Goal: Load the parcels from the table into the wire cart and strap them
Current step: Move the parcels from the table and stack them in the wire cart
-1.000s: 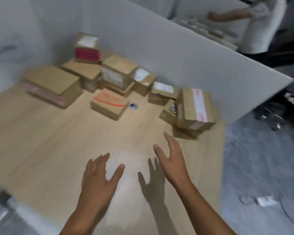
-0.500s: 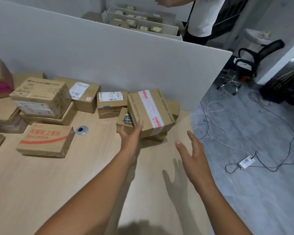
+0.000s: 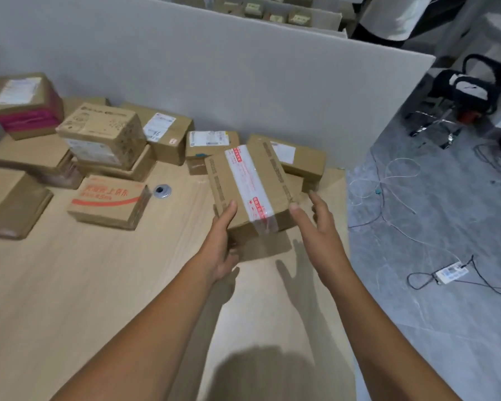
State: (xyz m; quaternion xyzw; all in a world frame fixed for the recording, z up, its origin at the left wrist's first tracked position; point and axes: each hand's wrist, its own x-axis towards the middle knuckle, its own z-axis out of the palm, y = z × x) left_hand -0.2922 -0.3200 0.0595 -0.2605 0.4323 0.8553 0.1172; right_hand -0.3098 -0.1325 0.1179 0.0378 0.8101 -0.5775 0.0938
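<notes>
My left hand (image 3: 222, 244) grips the near left corner of a brown cardboard parcel sealed with a clear tape strip printed in red (image 3: 250, 188), thumb on its top face and fingers curled out of sight beneath, the box tilted with its near end raised off the pale wooden table (image 3: 70, 299). My right hand (image 3: 320, 235) is open, fingers spread and extended, thumb tip at the parcel's near right corner; whether the palm touches the box I cannot tell. Both forearms reach forward from the bottom of the frame. The red print on the tape is too blurred to read. To the left lies a flat brown carton with red Chinese characters and a red curved stripe (image 3: 109, 201), its wording only partly legible, beside a small round metal grommet (image 3: 162, 191) in the tabletop. Behind, more brown parcels with white shipping labels (image 3: 168, 137) crowd against a grey partition board (image 3: 243, 76); their label text is unreadable. A box with a magenta band (image 3: 26, 107) sits far left. Another person in a white shirt (image 3: 394, 15) is cut off at the top edge.
</notes>
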